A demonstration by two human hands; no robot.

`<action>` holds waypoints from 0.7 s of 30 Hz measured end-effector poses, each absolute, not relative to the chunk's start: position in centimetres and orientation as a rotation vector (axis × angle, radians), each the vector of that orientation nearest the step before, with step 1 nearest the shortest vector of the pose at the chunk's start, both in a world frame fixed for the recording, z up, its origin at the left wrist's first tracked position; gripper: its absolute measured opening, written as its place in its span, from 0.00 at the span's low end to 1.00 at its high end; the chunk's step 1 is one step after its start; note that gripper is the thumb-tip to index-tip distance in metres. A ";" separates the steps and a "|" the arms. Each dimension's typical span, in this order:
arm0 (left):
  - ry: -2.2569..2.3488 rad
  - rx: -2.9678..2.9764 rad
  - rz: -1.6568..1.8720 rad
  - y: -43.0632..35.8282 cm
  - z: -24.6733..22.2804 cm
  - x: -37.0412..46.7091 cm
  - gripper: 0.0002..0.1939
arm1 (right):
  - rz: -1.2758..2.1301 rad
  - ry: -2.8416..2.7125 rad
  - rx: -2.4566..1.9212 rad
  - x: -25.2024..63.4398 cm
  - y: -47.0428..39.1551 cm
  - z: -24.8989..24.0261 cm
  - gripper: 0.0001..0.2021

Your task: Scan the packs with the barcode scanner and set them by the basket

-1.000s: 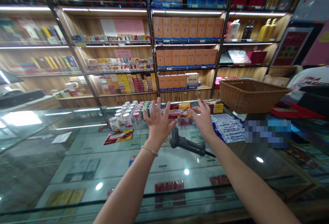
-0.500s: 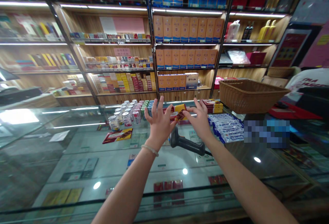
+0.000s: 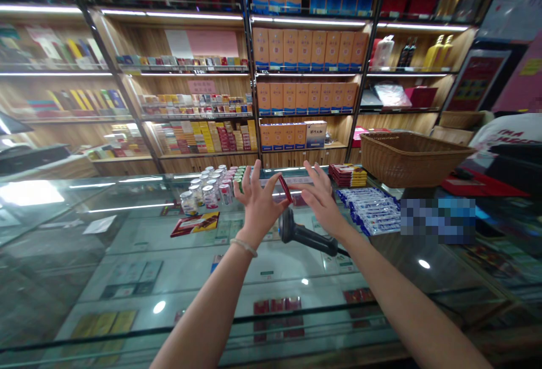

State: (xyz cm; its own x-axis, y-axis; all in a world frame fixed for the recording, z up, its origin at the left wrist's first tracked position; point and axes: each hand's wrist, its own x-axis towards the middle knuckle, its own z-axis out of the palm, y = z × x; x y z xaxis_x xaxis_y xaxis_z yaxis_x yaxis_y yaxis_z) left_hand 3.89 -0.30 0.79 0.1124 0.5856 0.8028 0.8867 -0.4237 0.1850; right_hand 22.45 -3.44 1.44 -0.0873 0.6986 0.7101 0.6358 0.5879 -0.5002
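Between the thumb and index finger of my left hand (image 3: 261,202) is a red chocolate bar (image 3: 285,189), seen nearly edge-on above the glass counter. My right hand (image 3: 320,198) is just right of the bar, fingers spread, one fingertip close to its edge; whether it touches is unclear. Below the hands a black barcode scanner (image 3: 307,236) lies on the counter. Another red and yellow chocolate bar (image 3: 195,224) lies flat at the left. A stack of similar bars (image 3: 348,176) stands behind my right hand, with blue and white packets (image 3: 372,211) in front of it.
Small cans (image 3: 209,191) stand in rows behind my left hand. A wicker basket (image 3: 410,160) sits at the right back of the glass counter (image 3: 190,267). Shelves with orange boxes (image 3: 305,50) line the wall. A person's white sleeve (image 3: 514,131) shows at the far right.
The held bar has turned from showing its flat red and yellow face to nearly edge-on. My right hand's fingers have come off it and spread; both hands shifted slightly left.
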 end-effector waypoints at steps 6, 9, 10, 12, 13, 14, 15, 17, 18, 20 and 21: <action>-1.391 -2.071 -1.277 -0.2 0.9 3.4 0.32 | -0.072 -1.820 -1.153 25.1 -0.7 1.9 0.21; -1.341 -2.101 -1.291 -0.2 0.9 3.4 0.31 | -0.154 -1.969 -1.279 25.6 0.3 1.3 0.28; -1.328 -2.117 -1.287 -0.3 0.8 3.5 0.31 | -0.169 -2.009 -1.305 25.6 0.4 1.0 0.32; -1.308 -2.158 -1.265 -0.4 0.7 3.6 0.30 | -0.179 -2.064 -1.324 25.4 0.6 0.5 0.40; -1.298 -2.183 -1.250 -0.5 0.6 3.7 0.29 | -0.175 -2.081 -1.322 25.3 0.6 0.3 0.42; -1.287 -2.209 -1.235 -0.5 0.6 3.7 0.29 | -0.170 -2.090 -1.317 25.2 0.7 0.1 0.44; -1.274 -2.232 -1.221 -0.6 0.5 3.8 0.30 | -0.164 -2.094 -1.315 25.2 0.7 0.0 0.44; -1.253 -2.263 -1.200 -0.6 0.3 4.0 0.30 | -0.158 -2.091 -1.315 25.2 0.7 -0.2 0.41; -1.247 -2.272 -1.194 -0.6 0.2 4.0 0.30 | -0.160 -2.088 -1.316 25.2 0.7 -0.3 0.39; -1.243 -2.283 -1.186 -0.6 0.1 4.1 0.31 | -0.176 -2.078 -1.313 25.4 0.7 -0.3 0.36; -1.243 -2.289 -1.181 -0.6 0.1 4.0 0.31 | -0.191 -2.070 -1.309 25.6 0.7 -0.3 0.36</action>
